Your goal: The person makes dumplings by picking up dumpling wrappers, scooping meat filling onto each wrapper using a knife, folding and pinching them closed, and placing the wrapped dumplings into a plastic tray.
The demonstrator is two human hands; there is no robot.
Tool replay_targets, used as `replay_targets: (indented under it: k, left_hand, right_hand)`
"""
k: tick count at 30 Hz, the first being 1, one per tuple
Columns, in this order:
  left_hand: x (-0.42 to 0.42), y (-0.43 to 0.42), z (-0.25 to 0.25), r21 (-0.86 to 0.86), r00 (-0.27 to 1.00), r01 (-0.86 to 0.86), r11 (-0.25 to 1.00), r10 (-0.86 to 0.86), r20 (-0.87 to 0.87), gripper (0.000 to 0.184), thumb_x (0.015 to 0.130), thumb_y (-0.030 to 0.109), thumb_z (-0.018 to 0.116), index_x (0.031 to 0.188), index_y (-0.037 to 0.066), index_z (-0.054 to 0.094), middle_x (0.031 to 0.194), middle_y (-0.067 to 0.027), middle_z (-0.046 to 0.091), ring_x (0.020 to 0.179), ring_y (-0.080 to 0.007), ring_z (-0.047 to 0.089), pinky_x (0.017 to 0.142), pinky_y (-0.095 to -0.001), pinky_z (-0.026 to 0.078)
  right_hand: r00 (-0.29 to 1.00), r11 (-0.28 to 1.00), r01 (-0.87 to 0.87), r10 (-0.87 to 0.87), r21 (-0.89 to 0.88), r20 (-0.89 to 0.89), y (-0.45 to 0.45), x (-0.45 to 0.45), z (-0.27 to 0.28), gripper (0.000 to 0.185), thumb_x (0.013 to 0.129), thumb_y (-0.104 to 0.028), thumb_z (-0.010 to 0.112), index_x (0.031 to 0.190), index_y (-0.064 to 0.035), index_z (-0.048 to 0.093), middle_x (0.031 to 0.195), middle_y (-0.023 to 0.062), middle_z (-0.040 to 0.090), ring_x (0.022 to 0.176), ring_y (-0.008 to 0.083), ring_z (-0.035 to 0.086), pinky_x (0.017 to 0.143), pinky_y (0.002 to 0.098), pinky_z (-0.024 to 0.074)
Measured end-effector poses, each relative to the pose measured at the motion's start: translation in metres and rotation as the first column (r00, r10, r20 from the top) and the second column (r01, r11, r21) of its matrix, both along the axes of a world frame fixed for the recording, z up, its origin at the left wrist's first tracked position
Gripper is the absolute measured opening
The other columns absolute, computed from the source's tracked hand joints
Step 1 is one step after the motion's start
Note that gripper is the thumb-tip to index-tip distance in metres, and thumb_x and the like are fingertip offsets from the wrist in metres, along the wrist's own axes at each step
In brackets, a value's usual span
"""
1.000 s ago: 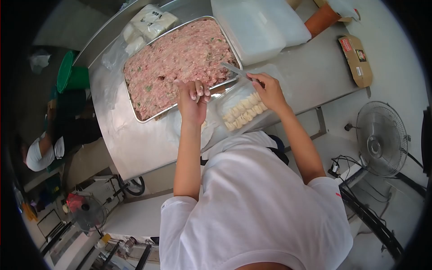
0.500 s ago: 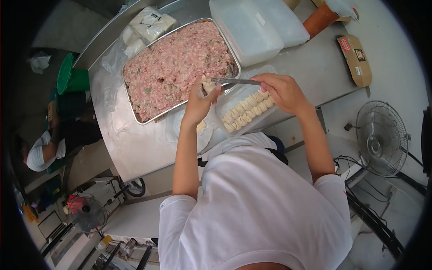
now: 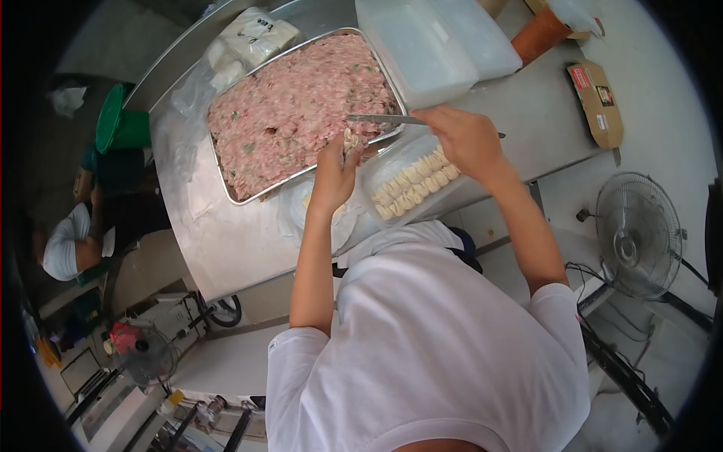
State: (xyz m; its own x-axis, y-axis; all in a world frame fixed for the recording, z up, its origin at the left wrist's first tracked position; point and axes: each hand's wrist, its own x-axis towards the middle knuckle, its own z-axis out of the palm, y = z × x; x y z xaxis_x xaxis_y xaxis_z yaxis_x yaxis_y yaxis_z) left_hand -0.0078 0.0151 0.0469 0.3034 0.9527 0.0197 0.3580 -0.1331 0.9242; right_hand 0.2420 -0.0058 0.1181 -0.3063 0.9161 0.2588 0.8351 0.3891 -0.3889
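Observation:
Pinched in the fingers of my left hand (image 3: 331, 177) is a small folded dumpling (image 3: 349, 140), held over the near edge of the meat tray. My right hand (image 3: 468, 143) grips a thin flat metal spatula (image 3: 385, 119); its tip points left, just above the dumpling. Pink minced meat (image 3: 294, 105) with green bits fills a metal tray (image 3: 223, 172). Beneath my right wrist, a clear plastic box (image 3: 393, 164) holds rows of finished dumplings (image 3: 413, 182). Pale wrappers on a white plastic sheet (image 3: 348, 232) lie partly hidden by my left forearm.
Translucent plastic boxes (image 3: 422, 56) stand behind the tray, beside a reddish-brown container (image 3: 541, 36). A wrapped white pack (image 3: 260, 36) sits at the back left. Cardboard (image 3: 599, 105) lies right, above a fan (image 3: 636, 233). A green bucket (image 3: 124, 128) and another person (image 3: 69, 245) are left.
My right hand has shifted up and left, drawing the spatula away from the dumpling to above it. The left fingers have closed around the dumpling and moved slightly lower.

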Motion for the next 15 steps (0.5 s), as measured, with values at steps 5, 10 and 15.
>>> replay_targets:
  k: [5, 10, 15]
  left_hand:
    - [-0.005, 0.005, 0.002, 0.068, 0.998, -0.022, 0.997, 0.026, -0.062, 0.017, 0.093, 0.009, 0.057, 0.104, -0.005, 0.06, 0.087, -0.0217, 0.065, 0.078, -0.0362, 0.06, 0.075, -0.0413, 0.046]
    - [-0.017, 0.004, -0.007, -0.003, 0.978, -0.008, 1.0, 0.007, -0.207, 0.021, 0.092, 0.01, 0.059, 0.107, -0.005, 0.059, 0.101, -0.0248, 0.064, 0.094, -0.0411, 0.06, 0.08, -0.0451, 0.045]
    - [-0.016, -0.034, -0.046, 0.238, 0.946, -0.061, 0.969, 0.132, -0.296, 0.017, 0.094, 0.009, 0.058, 0.105, -0.004, 0.056, 0.109, -0.0235, 0.061, 0.088, -0.0358, 0.064, 0.076, -0.0433, 0.049]
  right_hand:
    - [0.988, 0.99, -0.141, 0.141, -0.003, -0.057, 0.007, 0.001, -0.025, 0.034, 0.083, -0.006, 0.055, 0.114, -0.0153, 0.067, 0.096, 0.0065, 0.069, 0.08, 0.0289, 0.066, 0.067, 0.041, 0.0523]
    - [0.98, 0.985, 0.172, -0.173, -0.023, -0.097, 0.012, -0.001, -0.033, 0.027, 0.088, -0.008, 0.054, 0.109, -0.0141, 0.07, 0.098, 0.0065, 0.069, 0.083, 0.0296, 0.066, 0.071, 0.0414, 0.0524]
    - [0.952, 0.983, 0.151, -0.173, -0.102, -0.254, -0.008, 0.018, -0.026, 0.023, 0.093, -0.012, 0.055, 0.112, -0.0111, 0.069, 0.092, 0.0081, 0.067, 0.08, 0.0297, 0.063, 0.072, 0.0387, 0.0504]
